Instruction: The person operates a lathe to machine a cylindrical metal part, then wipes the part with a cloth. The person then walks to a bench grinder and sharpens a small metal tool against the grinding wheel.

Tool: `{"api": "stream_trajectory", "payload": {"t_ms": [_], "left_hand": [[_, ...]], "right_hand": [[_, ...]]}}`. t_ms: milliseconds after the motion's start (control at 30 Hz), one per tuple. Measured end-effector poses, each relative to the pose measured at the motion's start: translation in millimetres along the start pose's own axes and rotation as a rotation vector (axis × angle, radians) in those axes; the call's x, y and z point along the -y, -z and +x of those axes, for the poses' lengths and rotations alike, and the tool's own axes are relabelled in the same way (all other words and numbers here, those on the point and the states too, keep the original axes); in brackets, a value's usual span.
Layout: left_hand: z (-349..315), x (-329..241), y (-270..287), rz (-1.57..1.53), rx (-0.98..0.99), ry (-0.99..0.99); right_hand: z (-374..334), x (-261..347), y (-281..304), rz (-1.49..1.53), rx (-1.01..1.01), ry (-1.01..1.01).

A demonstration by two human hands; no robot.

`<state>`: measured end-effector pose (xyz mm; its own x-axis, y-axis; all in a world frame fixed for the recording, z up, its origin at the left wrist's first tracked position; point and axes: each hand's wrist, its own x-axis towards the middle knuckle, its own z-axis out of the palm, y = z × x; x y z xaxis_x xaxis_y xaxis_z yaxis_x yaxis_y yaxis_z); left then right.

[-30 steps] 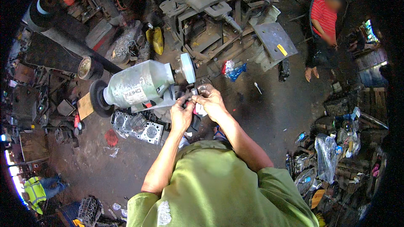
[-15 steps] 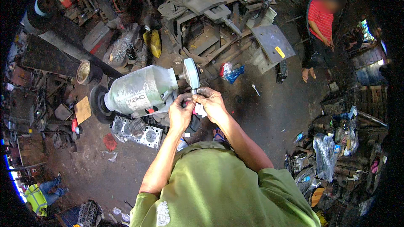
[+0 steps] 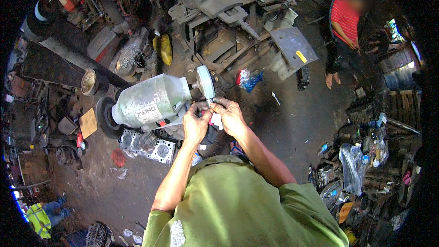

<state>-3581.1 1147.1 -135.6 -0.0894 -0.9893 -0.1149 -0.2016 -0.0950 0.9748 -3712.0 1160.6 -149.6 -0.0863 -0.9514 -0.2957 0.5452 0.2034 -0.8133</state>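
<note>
A pale green bench grinder (image 3: 153,98) stands left of centre, a light grinding wheel (image 3: 206,82) at its right end and a dark wheel (image 3: 106,115) at its left. Just below the light wheel, my left hand (image 3: 196,121) and my right hand (image 3: 229,113) meet with fingers closed. Between their fingertips is a short grey metal piece (image 3: 211,102), its upper end close to or touching the wheel's edge. My fingers hide most of it, so its kind does not show. Something white and pink (image 3: 216,120) shows under my hands.
An engine cylinder head (image 3: 146,146) lies below the grinder. Beyond is a cluttered metal bench (image 3: 224,9) with a vise, and a steel plate (image 3: 292,48). A person in red (image 3: 344,23) is at upper right, another in a yellow vest (image 3: 39,219) at lower left. Scrap (image 3: 352,169) lies right.
The view has shifted slightly, so the surroundings sit a little lower and further left near the grinder. My hands keep nearly the same pinch below the wheel.
</note>
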Motion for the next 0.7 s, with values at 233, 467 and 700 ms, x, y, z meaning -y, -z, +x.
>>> {"api": "stream_trajectory", "payload": {"t_ms": [233,467,700], "left_hand": [[-0.7,-3.6,-1.5,0.109,-0.056,-0.068],[-3.4,-14.3,-3.6,0.219,-0.087,-0.029],[-1.0,-8.0,-2.2,0.109,-0.047,-0.037]], "right_hand": [[-0.3,-3.2,1.8,0.115,0.002,-0.036],[-1.0,2.0,0.0,0.248,0.07,-0.114],[-1.5,3.2,-0.5,0.248,0.021,-0.111]]}}
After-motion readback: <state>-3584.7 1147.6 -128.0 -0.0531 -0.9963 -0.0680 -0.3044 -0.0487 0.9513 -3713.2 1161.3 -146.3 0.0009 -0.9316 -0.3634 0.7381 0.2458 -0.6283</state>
